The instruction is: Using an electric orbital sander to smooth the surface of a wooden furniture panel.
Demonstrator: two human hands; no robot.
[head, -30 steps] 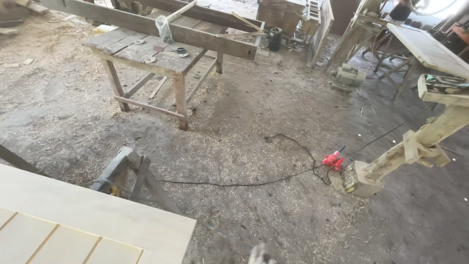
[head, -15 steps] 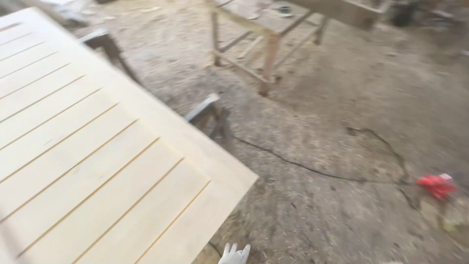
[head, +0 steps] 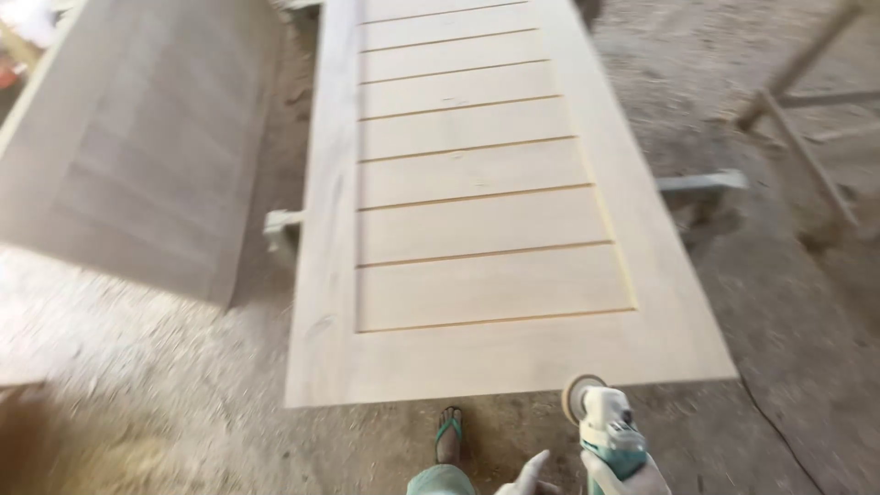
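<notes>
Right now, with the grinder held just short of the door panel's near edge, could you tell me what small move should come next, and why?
Probably lift the angle grinder forward onto the near rail of the wooden door panel. Its sanding disc hangs just off the panel's near edge, not touching the wood. The right hand grips the body, and the left hand sits beside it, so both can steady it.

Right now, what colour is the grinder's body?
Teal and white, in the head view: the grinder held at the door edge.
</notes>
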